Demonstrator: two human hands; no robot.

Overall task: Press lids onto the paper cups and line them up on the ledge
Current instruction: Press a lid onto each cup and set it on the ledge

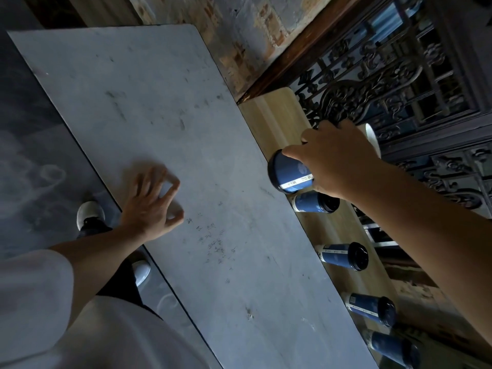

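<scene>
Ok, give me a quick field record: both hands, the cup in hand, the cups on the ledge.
right hand: grips a blue cup at the table-side edge of the wooden ledge
held cup lid: cannot tell, the hand covers that end
left hand: fingertips on the grey table, holds nothing
lidded cups: four in a row on the ledge, black lids
</scene>
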